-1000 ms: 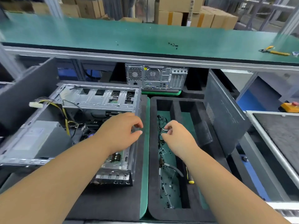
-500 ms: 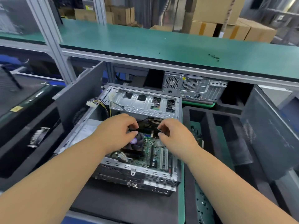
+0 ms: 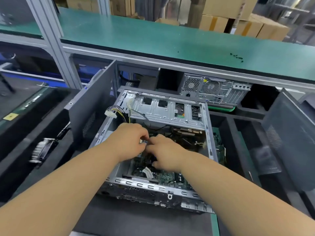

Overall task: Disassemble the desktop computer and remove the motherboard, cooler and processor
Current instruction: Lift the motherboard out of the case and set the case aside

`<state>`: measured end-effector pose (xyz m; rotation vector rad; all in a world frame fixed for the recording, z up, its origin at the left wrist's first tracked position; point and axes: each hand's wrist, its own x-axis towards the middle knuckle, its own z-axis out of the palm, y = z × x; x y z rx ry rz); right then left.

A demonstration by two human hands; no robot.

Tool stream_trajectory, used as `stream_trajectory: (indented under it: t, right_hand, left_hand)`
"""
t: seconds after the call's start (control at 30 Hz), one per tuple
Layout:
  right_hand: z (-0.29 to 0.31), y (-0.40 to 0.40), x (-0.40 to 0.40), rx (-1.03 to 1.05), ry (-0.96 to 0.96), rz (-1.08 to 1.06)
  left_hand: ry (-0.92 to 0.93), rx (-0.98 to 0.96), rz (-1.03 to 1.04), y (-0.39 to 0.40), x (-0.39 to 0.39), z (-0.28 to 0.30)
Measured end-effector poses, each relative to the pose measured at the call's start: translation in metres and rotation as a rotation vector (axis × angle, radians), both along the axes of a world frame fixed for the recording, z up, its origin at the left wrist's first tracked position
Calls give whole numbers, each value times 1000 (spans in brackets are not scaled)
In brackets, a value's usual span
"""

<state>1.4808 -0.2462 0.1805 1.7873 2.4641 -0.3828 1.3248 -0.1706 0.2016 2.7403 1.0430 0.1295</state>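
Case (image 3: 153,189): lies open on its side on the black mat (image 3: 136,222) before you, opening upward, so everything inside is reachable from above. Motherboard (image 3: 167,178): seated flat on the case floor, not yet freed. Cooler and processor: hidden beneath your hands, so their state cannot be told. Left hand (image 3: 131,140): inside the case, fingers curled, grip apparently pinching a small connector over the board's middle; what it holds is too blurred to name. Right hand (image 3: 167,150): touching the left, fingers bent down onto the board, probably steadying or working the same plug; whether its grip encloses anything cannot be told. Drive cage (image 3: 167,109): at the far end. Loose power plug (image 3: 110,114): draped over the left wall, clear of the board. Second case (image 3: 214,89): parked under the shelf (image 3: 170,40).
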Motion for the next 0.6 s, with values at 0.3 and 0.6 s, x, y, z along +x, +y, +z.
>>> stream_trajectory:
  t: [0.3, 0.6]
  right_hand:
    - [-29, 5, 24, -85, -154, -210]
    - [-25, 7, 26, -62, -43, -256]
  left_hand:
    - [387, 156, -188, -6, -4, -15]
    - [832, 163, -308, -25, 22, -11]
